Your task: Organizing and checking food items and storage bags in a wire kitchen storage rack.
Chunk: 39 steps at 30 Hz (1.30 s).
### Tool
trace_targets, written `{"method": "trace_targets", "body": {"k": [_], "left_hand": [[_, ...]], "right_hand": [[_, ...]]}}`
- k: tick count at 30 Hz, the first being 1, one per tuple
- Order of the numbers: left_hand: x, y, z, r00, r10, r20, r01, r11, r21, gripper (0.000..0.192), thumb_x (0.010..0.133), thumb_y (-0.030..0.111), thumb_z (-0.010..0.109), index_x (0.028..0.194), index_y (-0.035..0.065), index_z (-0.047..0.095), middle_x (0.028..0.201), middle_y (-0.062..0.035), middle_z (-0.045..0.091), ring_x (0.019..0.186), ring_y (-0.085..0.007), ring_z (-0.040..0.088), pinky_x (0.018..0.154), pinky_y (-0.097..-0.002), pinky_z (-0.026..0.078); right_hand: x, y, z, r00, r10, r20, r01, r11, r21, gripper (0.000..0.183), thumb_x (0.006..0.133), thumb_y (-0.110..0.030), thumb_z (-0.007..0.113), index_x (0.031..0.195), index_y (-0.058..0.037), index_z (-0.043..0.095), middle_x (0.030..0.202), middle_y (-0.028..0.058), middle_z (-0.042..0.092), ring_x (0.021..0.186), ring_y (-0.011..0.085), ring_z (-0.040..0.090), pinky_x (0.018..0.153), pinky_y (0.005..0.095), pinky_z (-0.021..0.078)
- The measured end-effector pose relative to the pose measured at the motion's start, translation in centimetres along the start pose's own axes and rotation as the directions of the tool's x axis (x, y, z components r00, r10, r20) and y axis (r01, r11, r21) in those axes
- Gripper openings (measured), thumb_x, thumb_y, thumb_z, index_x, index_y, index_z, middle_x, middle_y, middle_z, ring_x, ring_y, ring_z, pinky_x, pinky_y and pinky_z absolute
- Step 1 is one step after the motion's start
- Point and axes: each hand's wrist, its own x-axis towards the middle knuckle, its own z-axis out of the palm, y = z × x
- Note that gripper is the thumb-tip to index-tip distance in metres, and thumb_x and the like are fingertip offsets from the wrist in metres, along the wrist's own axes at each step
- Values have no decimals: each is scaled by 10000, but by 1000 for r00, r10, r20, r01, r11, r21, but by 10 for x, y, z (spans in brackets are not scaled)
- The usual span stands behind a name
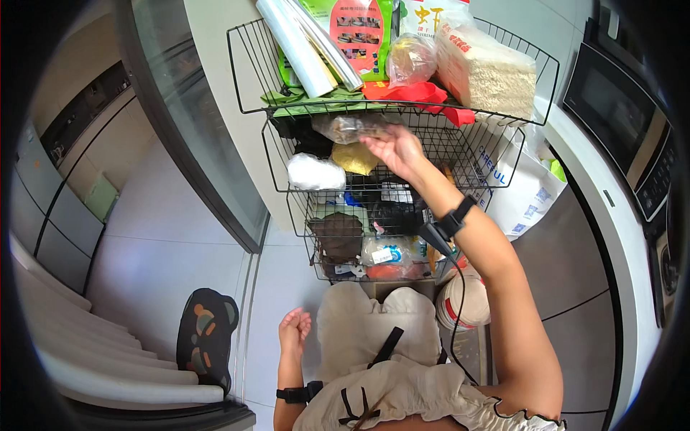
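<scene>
My right hand [396,151] reaches into the second tier of a black wire basket rack [393,188], palm up, at a clear plastic bag [353,129] with something inside. Its fingers touch or overlap the bag's right part; whether they grip it cannot be told. Just below the bag lie a yellow package [354,158] and a white plastic-wrapped bundle [316,172]. My left hand [295,325] hangs low beside my knees, its fingers loosely curled, near no object. On the top tier are rolls of wrap [299,51], a green and pink packet [361,32] and a bagged block of dried noodles [498,75].
Lower tiers hold a dark brown bag [338,234] and plastic packages [385,253]. A white paper bag [523,199] stands right of the rack, a round tub [463,301] below. A microwave [614,108] is at right, a glass sliding door [188,108] at left, a patterned mat [207,339] lower left.
</scene>
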Motion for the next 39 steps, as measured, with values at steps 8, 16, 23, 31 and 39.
{"method": "trace_targets", "body": {"k": [8,16,23,31,39], "left_hand": [[3,10,30,1000,-11,22,10,999,51,214,910,25,428,1087,-10,544,924,-120,637,714,-126,591,616,-213,487],[-15,36,112,698,-236,676,289,957,35,382,965,266,441,1195,-36,487,704,29,380,615,-73,321,565,-201,302],[-20,-8,168,671,-341,659,483,875,-39,284,923,310,541,1092,82,522,760,74,428,635,-65,339,585,-205,334],[-8,-9,187,857,-214,469,270,961,-56,177,875,265,630,970,129,567,773,76,516,665,-36,430,571,-209,337],[10,11,138,839,-219,498,299,951,-84,399,913,294,564,1200,24,502,650,82,309,545,-48,275,506,-200,265]], "right_hand": [[-101,-38,-66,951,11,309,-16,1000,13,415,935,-255,392,1239,24,442,1208,151,548,1056,256,558,879,375,467],[-211,-28,-127,993,47,110,-18,969,-245,435,884,-257,417,1202,29,497,1227,170,541,1082,271,551,942,405,432],[-233,36,-137,962,132,240,-14,899,-437,590,880,-306,420,1340,59,364,1381,187,390,1298,289,349,1102,389,191],[-238,92,-140,954,256,-158,-301,823,-482,782,770,-234,738,1398,-108,289,1242,58,494,1040,125,526,754,255,454],[-167,83,-94,950,130,-285,-204,947,-249,456,797,-84,680,1199,-84,465,983,44,601,777,139,617,491,259,553]]}}
